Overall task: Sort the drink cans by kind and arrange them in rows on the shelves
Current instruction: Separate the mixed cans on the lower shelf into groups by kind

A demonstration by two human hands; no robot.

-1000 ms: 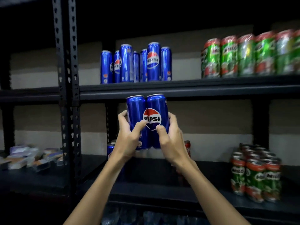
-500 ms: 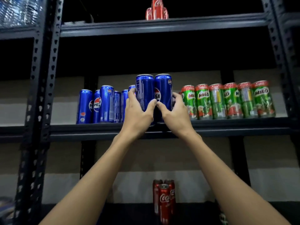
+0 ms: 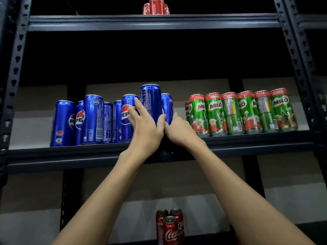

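Observation:
Two blue Pepsi cans are at the middle shelf [image 3: 70, 152], just right of a cluster of standing Pepsi cans [image 3: 92, 119]. My left hand [image 3: 145, 126] wraps around the taller-looking can [image 3: 151, 101], thumb on its right side, fingers reaching over to the neighbouring Pepsi can [image 3: 126, 114]. My right hand [image 3: 178, 128] holds the lower part of the second can [image 3: 167, 106], which sits a little further back. Both cans are upright; their bases are hidden behind my hands. A gap separates them from the Milo cans [image 3: 247, 112].
The green and red Milo cans stand in a row on the right half of the same shelf. Red Coca-Cola cans stand on the top shelf [image 3: 155, 6] and on the lower shelf [image 3: 170, 227]. Perforated steel uprights [image 3: 16, 68] frame the rack on both sides.
Both hands have raised the two Pepsi cans from chest height to the middle shelf and pushed them in beside the Pepsi cluster. My view has tilted upward.

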